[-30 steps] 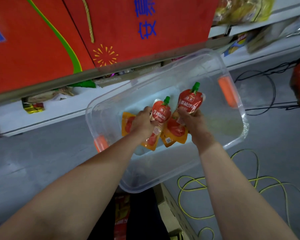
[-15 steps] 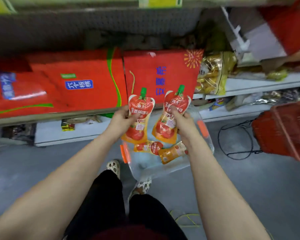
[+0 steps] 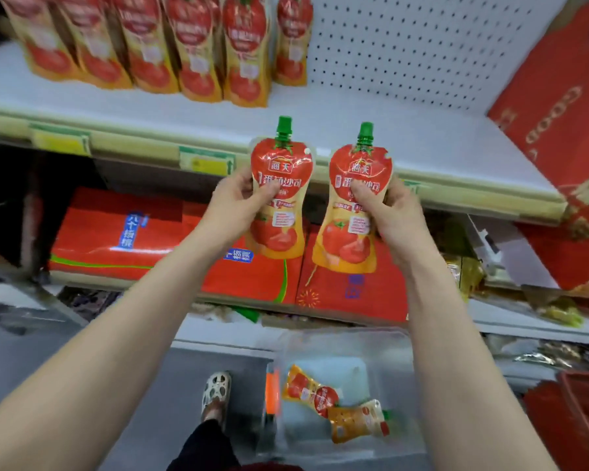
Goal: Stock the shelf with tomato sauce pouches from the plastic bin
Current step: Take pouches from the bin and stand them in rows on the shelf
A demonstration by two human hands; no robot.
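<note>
Left grip [image 3: 232, 203] clamps left pouch [image 3: 281, 164], right grip [image 3: 395, 215] clamps right pouch [image 3: 344, 243], both upright.

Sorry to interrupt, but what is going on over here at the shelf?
A person is stocking tomato sauce. The left hand grips one pouch and the right hand grips a second pouch, both upright before the shelf. A row of pouches stands on it, and two more pouches lie in the plastic bin on the floor.
</note>
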